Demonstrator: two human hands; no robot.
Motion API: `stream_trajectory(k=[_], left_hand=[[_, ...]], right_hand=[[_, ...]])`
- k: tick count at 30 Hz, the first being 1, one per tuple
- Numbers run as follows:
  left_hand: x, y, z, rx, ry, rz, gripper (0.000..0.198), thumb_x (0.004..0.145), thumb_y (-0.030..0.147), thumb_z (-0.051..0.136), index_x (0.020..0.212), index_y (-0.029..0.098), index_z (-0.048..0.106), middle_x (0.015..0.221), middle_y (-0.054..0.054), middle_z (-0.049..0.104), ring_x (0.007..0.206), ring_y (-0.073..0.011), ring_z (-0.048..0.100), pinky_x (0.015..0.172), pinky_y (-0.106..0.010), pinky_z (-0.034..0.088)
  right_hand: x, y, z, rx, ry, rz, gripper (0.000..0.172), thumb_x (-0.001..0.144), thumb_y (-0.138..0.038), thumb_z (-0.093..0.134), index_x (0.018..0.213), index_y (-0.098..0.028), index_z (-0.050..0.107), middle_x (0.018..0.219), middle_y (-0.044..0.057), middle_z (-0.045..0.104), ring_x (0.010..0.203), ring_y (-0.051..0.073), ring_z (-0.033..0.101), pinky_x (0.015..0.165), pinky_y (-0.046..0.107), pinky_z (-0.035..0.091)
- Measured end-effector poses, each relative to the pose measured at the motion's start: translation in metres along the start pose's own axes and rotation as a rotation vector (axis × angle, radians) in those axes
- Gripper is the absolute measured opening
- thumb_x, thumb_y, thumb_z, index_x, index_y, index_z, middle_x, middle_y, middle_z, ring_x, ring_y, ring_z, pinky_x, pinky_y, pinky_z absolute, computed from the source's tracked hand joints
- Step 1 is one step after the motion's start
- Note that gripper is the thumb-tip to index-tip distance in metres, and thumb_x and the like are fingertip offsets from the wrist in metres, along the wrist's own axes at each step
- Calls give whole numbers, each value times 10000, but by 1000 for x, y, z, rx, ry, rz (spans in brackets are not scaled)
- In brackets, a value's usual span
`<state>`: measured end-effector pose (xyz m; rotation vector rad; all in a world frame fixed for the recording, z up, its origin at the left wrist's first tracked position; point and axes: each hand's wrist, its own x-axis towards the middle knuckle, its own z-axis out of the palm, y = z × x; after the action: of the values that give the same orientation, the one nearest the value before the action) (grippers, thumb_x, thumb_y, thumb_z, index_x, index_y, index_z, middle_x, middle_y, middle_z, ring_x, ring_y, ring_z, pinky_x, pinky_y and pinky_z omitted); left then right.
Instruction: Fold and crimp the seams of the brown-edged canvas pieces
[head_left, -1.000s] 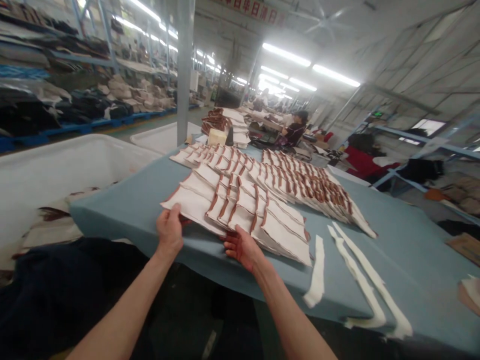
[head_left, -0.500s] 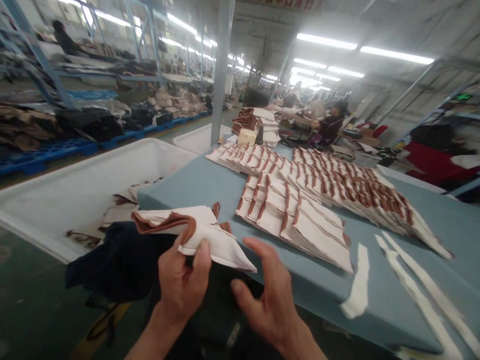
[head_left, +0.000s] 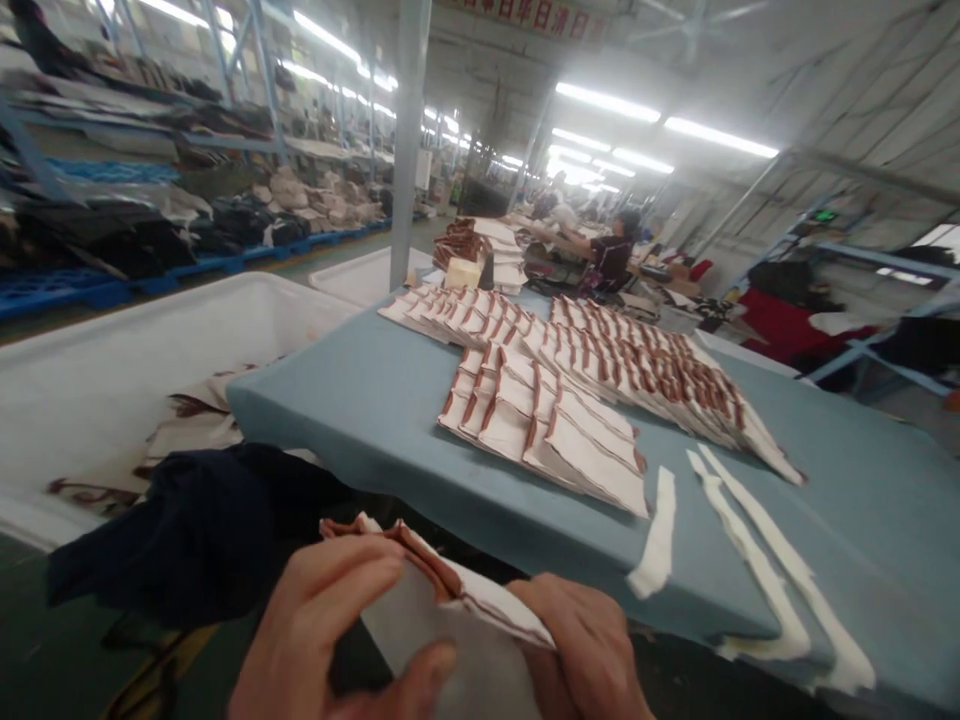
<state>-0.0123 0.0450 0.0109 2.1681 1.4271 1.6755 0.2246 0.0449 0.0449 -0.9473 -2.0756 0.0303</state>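
Low in the view, in front of the table's near edge, both hands hold a white fabric piece with brown edging (head_left: pixel 469 645). My left hand (head_left: pixel 319 620) is closed on its left side, fingers over the upper edge and thumb on the near face. At the right end, my right hand (head_left: pixel 589 635) grips the cloth, its fingertips mostly hidden. The piece stands tilted, brown edge uppermost, its lower part out of frame. Beyond it, overlapping rows of similar white-and-brown pieces (head_left: pixel 536 415) lie on the blue-grey table (head_left: pixel 337 385).
White strips (head_left: pixel 757 560) and a short strip (head_left: pixel 656 535) lie on the table's right. At left stands a white bin (head_left: pixel 150 320) with fabric inside, dark cloth (head_left: pixel 202 540) over its edge. A post (head_left: pixel 409 150) rises behind the table. A person (head_left: pixel 611 255) sits farther back.
The fabric piece has come down and nearer, turning brown edge up. My right hand, open and apart from it before, now grips its right end. The view has swung right.
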Motion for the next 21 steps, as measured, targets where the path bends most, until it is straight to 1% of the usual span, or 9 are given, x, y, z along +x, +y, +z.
stream_trajectory(k=[2,5,7,10,12,14,18,20,21], left_hand=[[5,1,7,4,-100,9,335,936,392,777,1230,291,652,1088,-82,795,991,-288,790,918,-438,669],[17,7,17,-13,-59,38,187,1010,370,716,1132,242,657,1024,-59,788,928,-227,783,866,-333,639],[21,10,22,-40,-57,64,128,1004,334,732,1060,239,666,952,-30,781,896,-208,765,874,-316,614],[22,12,23,-144,-174,65,125,963,230,758,904,242,649,808,23,735,801,-176,715,825,-278,587],[22,12,21,-218,-285,-24,114,942,190,725,872,238,650,808,27,730,780,-166,704,779,-249,581],[25,11,17,-283,-425,-169,87,932,181,645,869,234,673,841,15,746,781,-168,712,741,-235,580],[30,6,8,-392,-693,-405,225,929,240,511,793,225,690,795,-2,746,760,-192,699,704,-253,564],[26,2,6,-420,-777,-468,252,927,274,496,801,214,707,807,-13,749,761,-198,683,702,-265,551],[23,1,5,-430,-816,-490,260,926,280,491,814,211,715,811,-14,746,756,-196,674,694,-266,541]], right_hand=[[-4,-1,-1,-30,-44,8,384,1168,-340,342,943,-215,628,620,7,654,489,146,605,513,294,392],[-6,-3,-2,-68,-113,46,398,1173,-309,341,928,-203,635,633,9,674,508,143,636,524,282,412],[-8,-4,0,-73,-126,98,398,1171,-286,349,913,-201,640,641,12,686,517,145,648,537,279,420],[-13,-5,6,-65,-141,160,406,1172,-312,357,921,-199,655,677,30,720,553,157,679,562,284,430],[-18,-7,14,-52,-166,192,396,1169,-320,365,942,-197,665,709,41,741,587,168,698,581,287,434],[-23,-8,21,-26,-219,212,392,1164,-315,364,933,-200,659,721,44,745,598,173,697,587,291,423],[-32,-9,25,64,-413,264,390,1151,-331,372,892,-208,637,740,41,739,597,164,665,582,293,381],[-36,-8,23,143,-449,344,365,1133,-416,433,948,-202,664,774,37,734,626,160,646,597,287,386],[-37,-8,22,200,-434,401,375,1113,-483,471,972,-199,671,780,30,719,632,155,628,599,281,389]])
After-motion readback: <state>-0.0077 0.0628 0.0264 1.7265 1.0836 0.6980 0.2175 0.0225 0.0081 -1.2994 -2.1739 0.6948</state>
